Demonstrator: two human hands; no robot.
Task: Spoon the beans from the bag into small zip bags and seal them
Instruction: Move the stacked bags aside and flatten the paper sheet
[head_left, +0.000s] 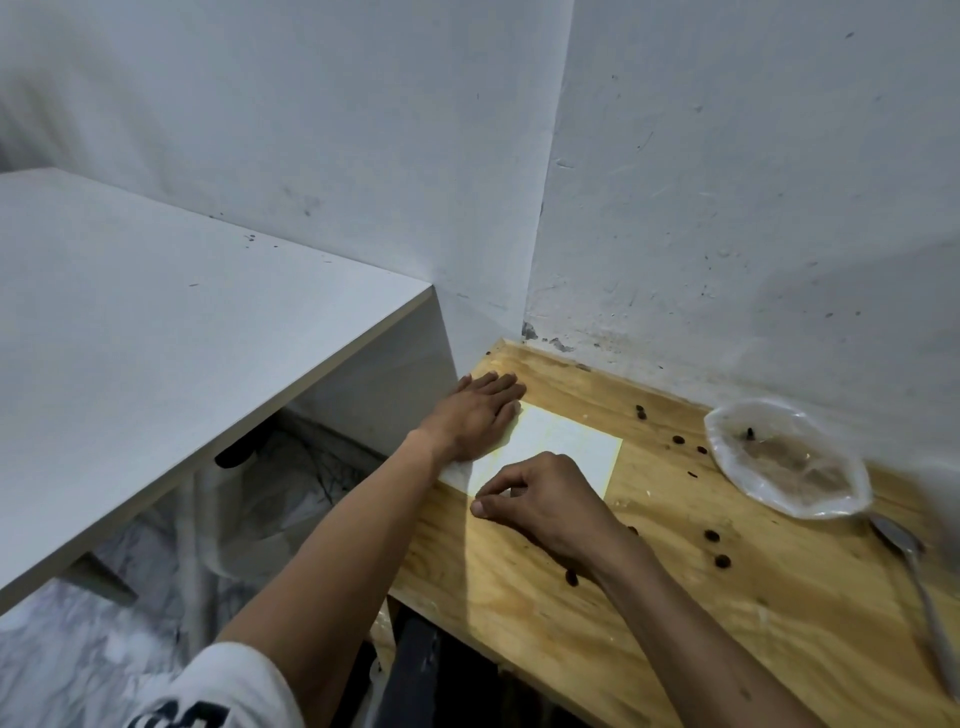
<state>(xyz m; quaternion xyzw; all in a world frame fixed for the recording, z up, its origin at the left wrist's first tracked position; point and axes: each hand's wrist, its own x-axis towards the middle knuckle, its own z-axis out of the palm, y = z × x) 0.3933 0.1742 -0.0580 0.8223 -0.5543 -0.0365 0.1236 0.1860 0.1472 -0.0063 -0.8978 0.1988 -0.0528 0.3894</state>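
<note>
A flat, pale small zip bag (563, 442) lies on the wooden table (675, 613) near its far left corner. My left hand (475, 413) rests flat on the bag's left end, fingers spread. My right hand (545, 501) pinches the bag's near edge between thumb and fingers. At the right, the clear plastic bean bag (787, 457) lies open, holding brownish dust and a bean or two. A metal spoon (914, 577) lies just in front of it. Several dark beans, one of them (711, 535), are scattered over the wood.
White walls meet in a corner right behind the table. A white tabletop (156, 332) stands higher at the left, with crumpled plastic sheeting (291, 483) in the gap beneath it. The wooden table's near edge drops to a dark space.
</note>
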